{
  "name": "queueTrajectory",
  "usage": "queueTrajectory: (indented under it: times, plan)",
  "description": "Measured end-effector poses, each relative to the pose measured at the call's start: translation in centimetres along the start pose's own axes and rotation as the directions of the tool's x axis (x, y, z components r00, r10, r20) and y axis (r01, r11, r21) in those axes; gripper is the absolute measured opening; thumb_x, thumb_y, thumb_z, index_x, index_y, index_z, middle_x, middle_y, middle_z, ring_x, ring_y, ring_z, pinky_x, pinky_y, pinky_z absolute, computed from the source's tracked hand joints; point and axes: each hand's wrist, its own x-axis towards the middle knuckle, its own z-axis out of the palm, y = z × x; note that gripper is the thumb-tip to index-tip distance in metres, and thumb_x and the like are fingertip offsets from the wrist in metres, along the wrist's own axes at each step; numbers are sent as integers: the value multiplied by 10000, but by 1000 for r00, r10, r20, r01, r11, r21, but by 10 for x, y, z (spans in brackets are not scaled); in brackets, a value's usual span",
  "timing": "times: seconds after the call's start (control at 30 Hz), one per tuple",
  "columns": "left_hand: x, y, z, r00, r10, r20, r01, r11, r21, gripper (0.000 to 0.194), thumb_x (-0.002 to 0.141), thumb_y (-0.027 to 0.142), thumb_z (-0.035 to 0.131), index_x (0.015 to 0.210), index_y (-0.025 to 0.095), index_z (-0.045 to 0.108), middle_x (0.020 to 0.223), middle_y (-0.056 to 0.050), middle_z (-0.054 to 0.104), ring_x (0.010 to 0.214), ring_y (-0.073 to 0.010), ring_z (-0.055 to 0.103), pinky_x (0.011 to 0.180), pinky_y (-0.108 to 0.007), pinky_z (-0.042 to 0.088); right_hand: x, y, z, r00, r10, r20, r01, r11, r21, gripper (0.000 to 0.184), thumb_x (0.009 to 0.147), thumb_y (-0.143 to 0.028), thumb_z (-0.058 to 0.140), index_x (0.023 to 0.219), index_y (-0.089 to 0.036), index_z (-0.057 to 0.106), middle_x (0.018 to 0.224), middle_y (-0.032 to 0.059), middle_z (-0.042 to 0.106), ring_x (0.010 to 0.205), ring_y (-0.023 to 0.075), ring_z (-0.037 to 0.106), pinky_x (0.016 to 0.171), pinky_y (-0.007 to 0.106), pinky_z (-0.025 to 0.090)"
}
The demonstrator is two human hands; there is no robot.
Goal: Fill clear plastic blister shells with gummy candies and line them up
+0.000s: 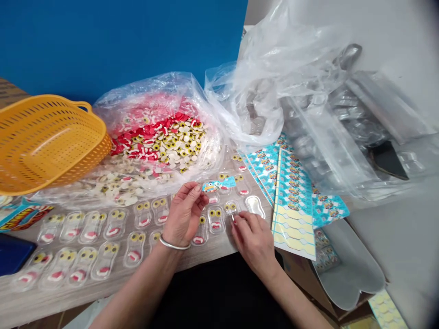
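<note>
My left hand [188, 205], with a bangle at the wrist, pinches one end of a small blue printed sticker [219, 184], raised over the table. My right hand [253, 235] has its thumb and fingers closed at the near end of a clear plastic case [231, 206] that holds two yellow eye pieces. The fingers partly cover the mouth piece in it. Just left of it lies another case [216, 219] with yellow eyes and a red-and-white mouth. A case without visible pieces [254, 206] lies to the right.
Rows of filled cases [92, 227] cover the table's left side. Behind them are a clear bag of loose eye and mouth pieces [171, 141] and a yellow basket [51, 141]. Sticker sheets [293, 201] and plastic bags [329, 141] lie at right; a blue object [15, 253] sits at left.
</note>
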Motion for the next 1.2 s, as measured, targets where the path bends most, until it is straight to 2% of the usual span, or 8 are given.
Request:
queueTrajectory:
  times: [0.3, 0.47, 0.53, 0.63, 0.73, 0.93, 1.03, 1.2]
  plan:
    - [1, -1, 0, 1000, 0, -23, 1, 1000, 23, 291, 659, 230, 877, 852, 176, 667, 723, 30, 664, 638, -84, 620, 635, -198, 531, 6, -2, 5, 995, 43, 85, -39, 998, -48, 203, 958, -247, 582, 1108, -169, 693, 1101, 122, 692, 948, 258, 590, 832, 407, 489]
    - [-1, -5, 3, 1000, -26, 15, 24, 989, 147, 321, 672, 270, 866, 890, 173, 651, 698, 42, 649, 607, -77, 609, 620, -194, 514, 4, 6, 1, 989, 127, 70, -136, 980, 146, 240, 982, -268, 528, 1137, -175, 686, 1146, 132, 675, 1016, 269, 603, 893, 427, 494]
    - [-5, -12, 7, 995, -83, 63, 65, 967, 247, 332, 688, 290, 851, 924, 172, 650, 686, 39, 645, 598, -80, 605, 594, -191, 495, 3, 21, -5, 948, 317, 26, -308, 892, 331, 275, 1003, -296, 480, 1173, -188, 666, 1175, 126, 669, 1086, 260, 605, 953, 426, 486]
    - [-12, -29, 18, 974, -181, 138, 117, 918, 379, 340, 723, 315, 812, 980, 164, 648, 671, 29, 641, 597, -90, 598, 572, -199, 474, 4, 50, -18, 790, 604, 103, -533, 594, 603, 349, 1028, -410, 417, 1227, -235, 645, 1230, 96, 673, 1131, 245, 618, 946, 408, 496]
    - [-16, -49, 31, 958, -222, 181, 114, 875, 470, 309, 767, 339, 761, 982, 161, 631, 668, 18, 644, 607, -102, 599, 570, -213, 467, 8, 73, -30, 757, 584, 294, -563, 353, 747, 422, 1019, -508, 401, 1281, -263, 622, 1221, 77, 695, 1105, 238, 644, 892, 380, 505]
    - [-10, -71, 46, 965, -164, 204, 2, 784, 621, 243, 810, 381, 682, 903, 187, 570, 674, 12, 647, 628, -141, 621, 594, -264, 488, 25, 93, -42, 797, 455, 397, -591, 453, 667, 278, 844, -433, 689, 1021, -219, 708, 748, -9, 643, 703, 163, 560, 639, 276, 427]
    - [-7, -73, 46, 965, -100, 241, -133, 608, 782, 202, 809, 365, 678, 853, 205, 562, 637, 32, 607, 593, -145, 587, 551, -258, 418, 34, 101, -44, 803, 416, 428, -596, 536, 598, 207, 851, -384, 627, 923, -205, 701, 651, -34, 552, 599, 137, 462, 563, 263, 359]
    - [-10, -76, 48, 919, 4, 395, -395, 54, 917, 75, 845, 248, 635, 814, 213, 576, 644, 38, 586, 610, -144, 544, 617, -283, 345, 42, 112, -43, 774, 360, 520, -605, 662, 442, 106, 797, -261, 586, 788, -202, 674, 622, -38, 570, 557, 124, 458, 554, 258, 329]
